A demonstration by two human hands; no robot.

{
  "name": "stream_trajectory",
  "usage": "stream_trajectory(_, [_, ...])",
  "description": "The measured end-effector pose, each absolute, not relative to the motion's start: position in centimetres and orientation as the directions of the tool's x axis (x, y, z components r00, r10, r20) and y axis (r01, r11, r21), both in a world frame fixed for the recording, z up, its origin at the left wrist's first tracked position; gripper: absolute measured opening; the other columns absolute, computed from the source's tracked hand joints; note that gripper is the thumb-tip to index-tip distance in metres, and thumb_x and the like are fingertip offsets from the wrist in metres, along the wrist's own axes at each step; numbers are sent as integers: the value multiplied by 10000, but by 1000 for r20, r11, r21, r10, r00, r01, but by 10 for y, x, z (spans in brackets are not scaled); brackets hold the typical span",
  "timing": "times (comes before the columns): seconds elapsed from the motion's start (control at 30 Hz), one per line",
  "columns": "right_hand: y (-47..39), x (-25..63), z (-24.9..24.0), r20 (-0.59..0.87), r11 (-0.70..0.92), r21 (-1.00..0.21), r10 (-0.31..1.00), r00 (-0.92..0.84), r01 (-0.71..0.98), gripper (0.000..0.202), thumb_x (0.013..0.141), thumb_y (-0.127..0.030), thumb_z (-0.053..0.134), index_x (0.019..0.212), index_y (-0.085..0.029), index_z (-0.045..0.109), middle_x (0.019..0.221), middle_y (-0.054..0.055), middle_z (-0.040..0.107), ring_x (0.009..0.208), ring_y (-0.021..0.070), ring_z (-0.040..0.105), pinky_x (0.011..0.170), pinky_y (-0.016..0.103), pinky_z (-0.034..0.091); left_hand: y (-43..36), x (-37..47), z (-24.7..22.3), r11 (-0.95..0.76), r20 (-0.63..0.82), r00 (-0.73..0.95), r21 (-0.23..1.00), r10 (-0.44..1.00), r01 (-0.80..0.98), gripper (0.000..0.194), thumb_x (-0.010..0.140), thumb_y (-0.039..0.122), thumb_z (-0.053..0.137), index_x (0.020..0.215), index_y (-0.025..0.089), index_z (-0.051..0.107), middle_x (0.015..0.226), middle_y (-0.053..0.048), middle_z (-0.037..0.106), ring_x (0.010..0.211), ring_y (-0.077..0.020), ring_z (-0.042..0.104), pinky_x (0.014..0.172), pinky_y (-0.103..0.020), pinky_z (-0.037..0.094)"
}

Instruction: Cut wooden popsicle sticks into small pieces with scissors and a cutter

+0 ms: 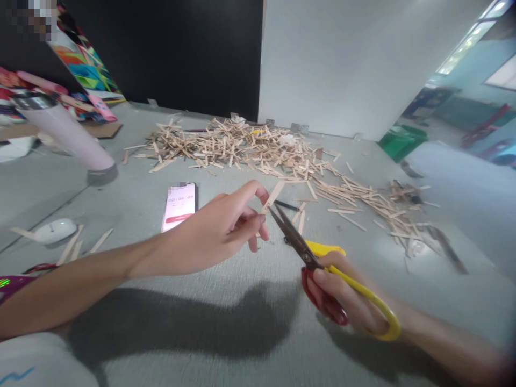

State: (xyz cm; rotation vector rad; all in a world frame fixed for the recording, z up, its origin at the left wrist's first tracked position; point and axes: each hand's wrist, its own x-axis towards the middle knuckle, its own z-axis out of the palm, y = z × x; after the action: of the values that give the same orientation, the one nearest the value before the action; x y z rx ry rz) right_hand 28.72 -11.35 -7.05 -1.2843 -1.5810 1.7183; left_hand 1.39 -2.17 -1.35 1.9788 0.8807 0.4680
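Observation:
My left hand (221, 228) reaches in from the left with thumb and forefinger pinched on a flat wooden craft stick (276, 192), which angles up and away. My right hand (346, 287) grips scissors (304, 255) with one yellow and one red handle loop. Their dark blades are slightly apart, the tips close to the stick near my left fingertips. Whether the blades touch the stick I cannot tell. Beneath the scissors lies a yellow-handled tool (324, 249), partly hidden by them and my right hand. A thin dark strip (287, 206) rests just beyond the blades.
A heap of wooden sticks (226, 145) spreads along the back, trailing right. A phone (179, 207) showing a timer lies beyond my left forearm. Leftward are a white mouse (55, 231) and a pale pink bottle (68, 131). Dark and white panels stand behind; a green bin (403, 141) is at right.

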Motion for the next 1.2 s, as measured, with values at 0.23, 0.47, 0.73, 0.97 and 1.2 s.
stream_trajectory(0.23, [-115, 286, -68, -316, -217, -939, 849, -423, 266, 770, 947, -882, 563, 562, -217, 523, 480, -25, 482, 379, 85, 425, 375, 226, 325, -22, 14, -16, -351, -21, 673, 841, 739, 412, 129, 1171, 403, 473, 1192, 285, 425, 1021, -4, 820, 785, -148, 788, 601, -231, 540])
stream_trajectory(0.47, [-116, 279, -66, -420, -327, -900, 827, -373, 288, 694, 994, -757, 545, 547, -230, 489, 402, -52, 439, 332, 76, 375, 367, 211, 312, -22, 19, -22, -405, 12, 671, 805, 742, 434, 134, 1161, 359, 477, 1232, 277, 399, 999, -11, 830, 754, -158, 782, 621, -255, 541])
stream_trajectory(0.73, [-116, 277, -67, -431, -338, -895, 821, -374, 291, 726, 993, -775, 540, 510, -235, 486, 390, -34, 448, 333, 87, 386, 351, 215, 323, -24, 20, -29, -478, 56, 650, 725, 758, 495, 132, 1148, 344, 476, 1221, 278, 387, 878, 1, 822, 715, -184, 777, 637, -281, 548])
stream_trajectory(0.97, [-116, 276, -73, -419, -337, -904, 824, -382, 265, 792, 1015, -809, 512, 481, -224, 488, 375, -21, 443, 317, 84, 378, 356, 228, 335, -23, 21, -31, -477, 60, 662, 742, 747, 471, 138, 1156, 333, 471, 1241, 278, 377, 919, 10, 823, 724, -166, 771, 626, -268, 540])
stream_trajectory(1.2, [-117, 273, -72, -426, -337, -895, 842, -333, 293, 794, 1037, -747, 536, 446, -223, 457, 372, 0, 434, 315, 92, 370, 353, 234, 303, -22, 23, -31, -464, 67, 676, 776, 734, 426, 144, 1158, 330, 477, 1239, 279, 370, 950, 12, 821, 719, -160, 771, 653, -281, 554])
